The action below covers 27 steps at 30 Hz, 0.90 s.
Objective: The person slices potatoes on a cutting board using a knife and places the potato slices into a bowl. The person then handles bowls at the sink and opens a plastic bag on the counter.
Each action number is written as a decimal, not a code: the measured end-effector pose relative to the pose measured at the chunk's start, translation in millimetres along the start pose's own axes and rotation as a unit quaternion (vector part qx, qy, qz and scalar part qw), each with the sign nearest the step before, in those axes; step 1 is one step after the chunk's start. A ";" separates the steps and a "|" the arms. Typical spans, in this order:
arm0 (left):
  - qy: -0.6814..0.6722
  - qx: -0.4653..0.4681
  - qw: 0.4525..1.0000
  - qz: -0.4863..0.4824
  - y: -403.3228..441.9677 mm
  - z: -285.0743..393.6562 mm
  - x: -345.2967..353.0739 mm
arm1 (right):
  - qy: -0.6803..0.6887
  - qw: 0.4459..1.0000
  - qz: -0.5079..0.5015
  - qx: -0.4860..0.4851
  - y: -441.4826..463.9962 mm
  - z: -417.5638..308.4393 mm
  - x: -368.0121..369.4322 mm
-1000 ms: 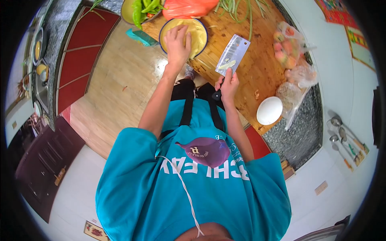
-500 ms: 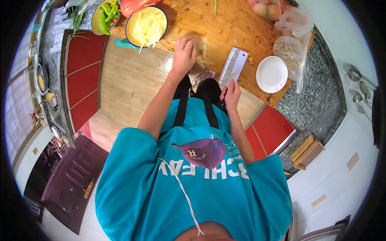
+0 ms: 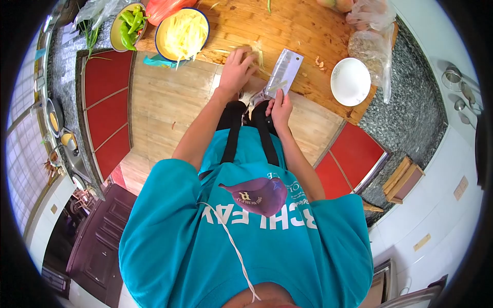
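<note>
My right hand (image 3: 280, 109) is closed round the handle of a broad cleaver (image 3: 284, 73), whose blade has pale scraps stuck on it. Over the front edge of the wooden table (image 3: 308, 31), my left hand (image 3: 239, 69) is bent above some pale shreds (image 3: 259, 55); its fingertips are blurred, and whether they grip anything is unclear. A blue-rimmed bowl (image 3: 183, 35) heaped with pale yellow strips stands left of that hand. Beyond it, a yellow bowl (image 3: 119, 37) holds green peppers (image 3: 134, 21).
A white bowl (image 3: 351, 82) sits at the table's right corner, beside plastic bags (image 3: 367, 46) of food. A red bag (image 3: 167, 7) lies behind the bowls. Small brown crumbs (image 3: 319, 62) are near the cleaver. Utensils (image 3: 459, 87) hang on the right wall.
My left hand has gone from over the blue-rimmed bowl to the table edge at the shreds. The view has shifted, bringing more strips into sight. My right hand keeps the cleaver, now nearer my left hand.
</note>
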<state>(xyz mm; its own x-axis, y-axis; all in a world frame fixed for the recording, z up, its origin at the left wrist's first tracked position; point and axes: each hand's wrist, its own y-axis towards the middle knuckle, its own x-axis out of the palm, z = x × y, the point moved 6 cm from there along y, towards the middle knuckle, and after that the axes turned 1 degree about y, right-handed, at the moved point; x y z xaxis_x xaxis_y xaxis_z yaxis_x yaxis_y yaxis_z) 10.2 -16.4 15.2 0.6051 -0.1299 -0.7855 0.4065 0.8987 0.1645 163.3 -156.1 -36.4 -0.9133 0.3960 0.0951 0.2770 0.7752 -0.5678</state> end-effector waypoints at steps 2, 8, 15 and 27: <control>-0.007 -0.013 1.000 0.022 6.3 -5.0 0.8 | 0.008 1.000 0.010 -0.006 3.7 -0.7 5.7; 0.000 -0.063 0.993 0.098 9.4 -16.6 -21.2 | 0.002 1.000 -0.013 0.009 10.8 0.2 55.1; 0.011 -0.160 0.974 0.160 -15.4 -28.8 -30.9 | -0.042 0.999 0.004 0.003 22.5 -8.6 91.1; -0.135 -0.156 0.970 0.128 -5.2 -8.9 -17.8 | -0.084 0.996 -0.008 -0.040 27.2 -15.8 91.1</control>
<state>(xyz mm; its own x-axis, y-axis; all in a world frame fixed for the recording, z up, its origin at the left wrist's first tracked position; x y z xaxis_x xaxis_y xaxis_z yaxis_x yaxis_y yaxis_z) -8.7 -15.0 23.0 0.8338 0.0470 -0.5500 0.0180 0.9935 0.1123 92.4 -91.2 -30.2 -0.9531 0.3003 -0.0376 0.2782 0.8204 -0.4996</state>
